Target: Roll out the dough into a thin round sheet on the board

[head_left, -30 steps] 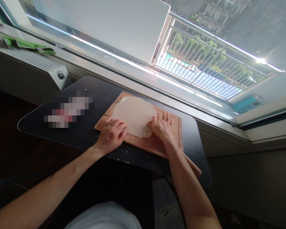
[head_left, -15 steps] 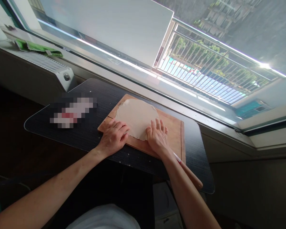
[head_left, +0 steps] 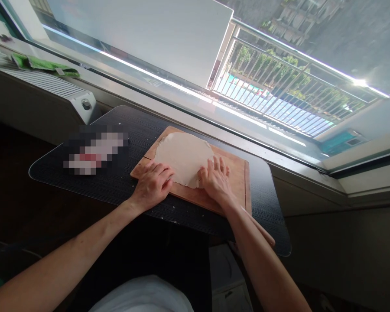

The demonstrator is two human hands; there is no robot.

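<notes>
A pale, flat, rounded sheet of dough (head_left: 183,151) lies on a wooden cutting board (head_left: 235,171). At the near left edge of the dough, my left hand (head_left: 154,180) has its fingers curled together, thumb against them, closed on the rim. My right hand (head_left: 217,180) rests at the dough's right edge, fingers spread over dough and board. Under my right forearm lies a wooden rolling pin (head_left: 264,234), mostly hidden, with only its handle end showing clearly.
The board sits on a dark table (head_left: 139,125) with rounded corners and small pale crumbs. A blurred-out item (head_left: 97,151) lies on its left side. Behind stand a radiator (head_left: 52,84) with a green cloth (head_left: 45,65) and a large window.
The view has shifted slightly, moving the table a little left and up. My right forearm has swung slightly right and covers more of the rolling pin. Both hands stay at the dough's edges.
</notes>
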